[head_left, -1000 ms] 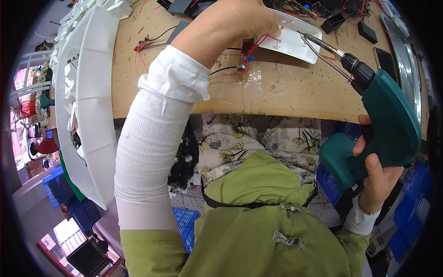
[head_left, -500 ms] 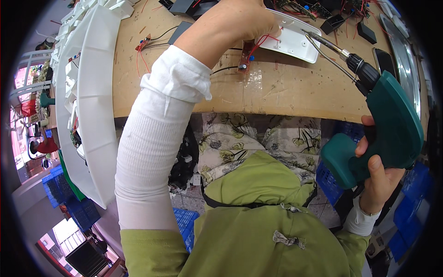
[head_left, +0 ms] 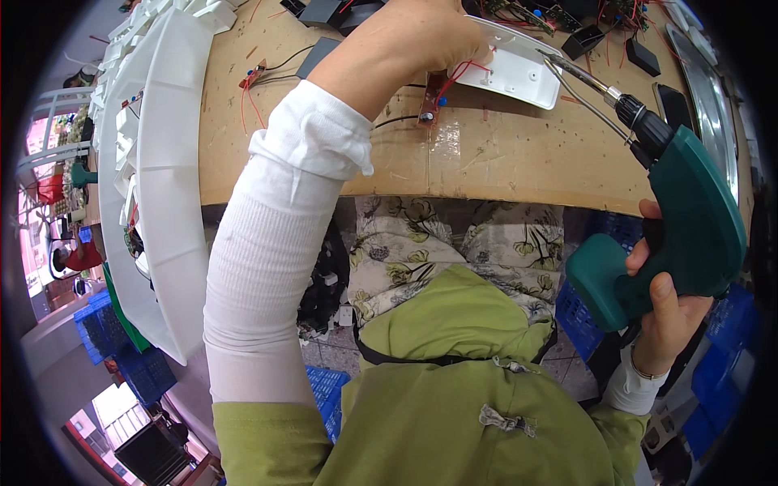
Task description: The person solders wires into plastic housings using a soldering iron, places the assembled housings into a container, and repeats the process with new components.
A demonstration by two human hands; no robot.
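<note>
My left hand (head_left: 421, 36) reaches across the wooden bench (head_left: 502, 154) and presses down on a white plastic casing (head_left: 523, 69) with red wires (head_left: 458, 73) coming out from under it. My right hand (head_left: 668, 304) grips the handle of a green cordless screwdriver (head_left: 677, 223). Its long bit (head_left: 579, 85) points up and left, with the tip touching the casing's near edge. A small brown circuit board (head_left: 429, 97) lies just below my left hand, joined to the wires.
A stack of long white plastic housings (head_left: 154, 162) runs along the bench's left edge. Dark boxes and wired boards (head_left: 600, 36) sit at the far side. Blue crates (head_left: 121, 348) stand on the floor. Another person in red (head_left: 69, 259) sits far left.
The screwdriver has shifted slightly left, bringing its bit tip onto the white casing. My left hand stays on the casing.
</note>
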